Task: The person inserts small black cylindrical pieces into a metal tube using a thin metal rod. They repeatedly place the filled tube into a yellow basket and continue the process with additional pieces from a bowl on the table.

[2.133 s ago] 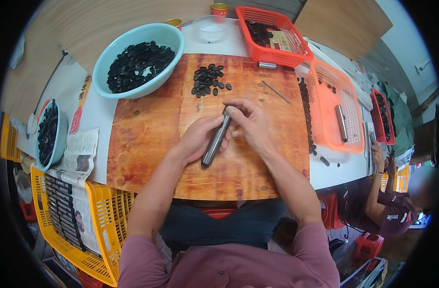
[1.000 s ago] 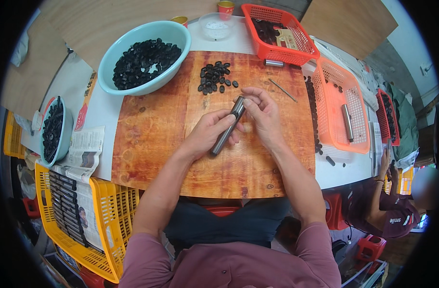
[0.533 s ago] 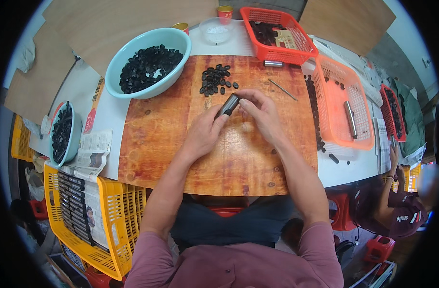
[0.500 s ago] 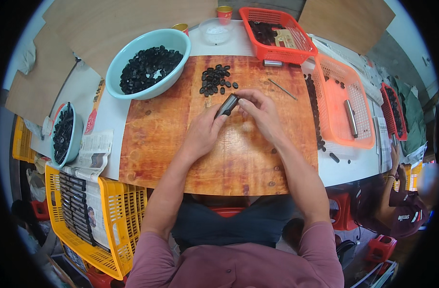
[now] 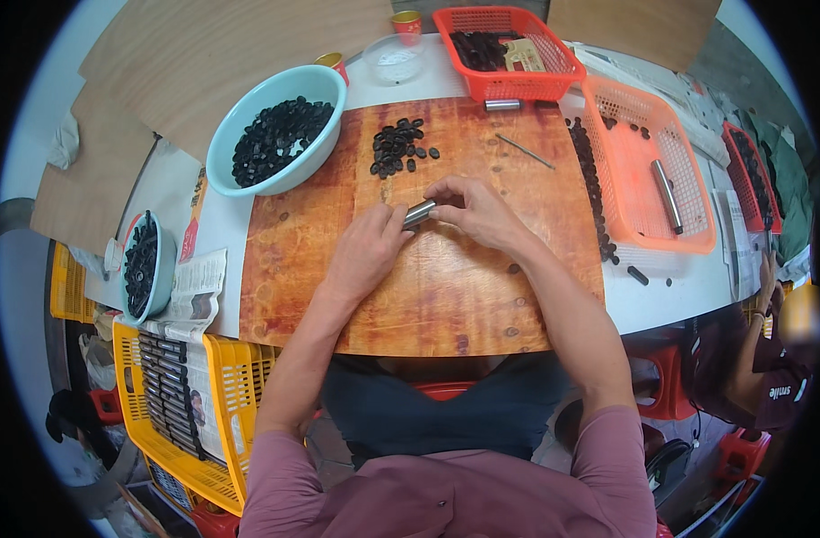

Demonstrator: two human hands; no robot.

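A short shiny metal tube [image 5: 419, 213] is held between both hands above the wooden board [image 5: 410, 309]. My left hand [image 5: 372, 244] wraps its fingers round the tube's lower left end, hiding that part. At the upper right end, my right hand [image 5: 475, 212] has its thumb and fingertips closed on the tube. Whether a small part sits at that end is hidden. Beyond my hands lies a loose pile of small black oval parts [image 5: 396, 148]. A thin metal rod [image 5: 525, 151] rests on the board to the right of the pile.
A pale blue basin [image 5: 334, 134] of black parts stands back left, a smaller basin [image 5: 166, 278] left. A yellow crate [image 5: 239, 386] holds stacked dark tubes. On the right are a red basket [image 5: 509, 88] and an orange basket [image 5: 616, 211]; a co-worker's arm [image 5: 755, 327] shows far right.
The tube has turned flatter and come slightly nearer to me, with its bare metal side now showing. My right hand has moved down and closed on its end. The whole view has shifted a little.
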